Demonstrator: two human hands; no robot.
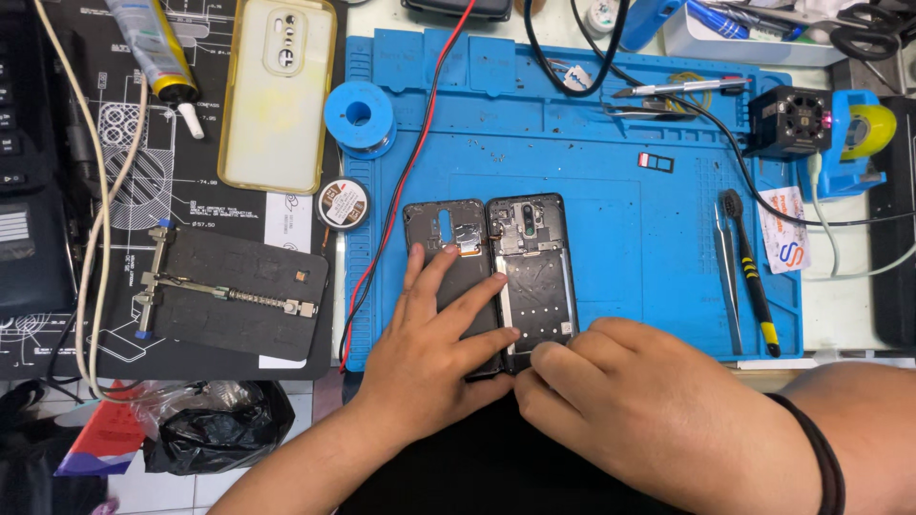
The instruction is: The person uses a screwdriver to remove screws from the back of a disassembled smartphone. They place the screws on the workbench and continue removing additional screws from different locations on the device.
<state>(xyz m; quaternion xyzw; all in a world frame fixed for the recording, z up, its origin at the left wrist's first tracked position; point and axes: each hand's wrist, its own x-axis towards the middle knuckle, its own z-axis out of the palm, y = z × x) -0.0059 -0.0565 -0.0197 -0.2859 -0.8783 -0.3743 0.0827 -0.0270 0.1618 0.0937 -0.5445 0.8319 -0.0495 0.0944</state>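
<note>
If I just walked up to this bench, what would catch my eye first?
Probably the opened phone in the middle of the bright blue work mat, its back cover folded out beside it. The left hand lies flat on that cover while the right hand pinches at the phone's lower edge. To the left, a yellowed clear phone case lies on a dark printed mat.

Matt blue rubbery mat [620,219], glossy yellowed plastic case [275,95], shiny metal tweezers [730,272]
</note>
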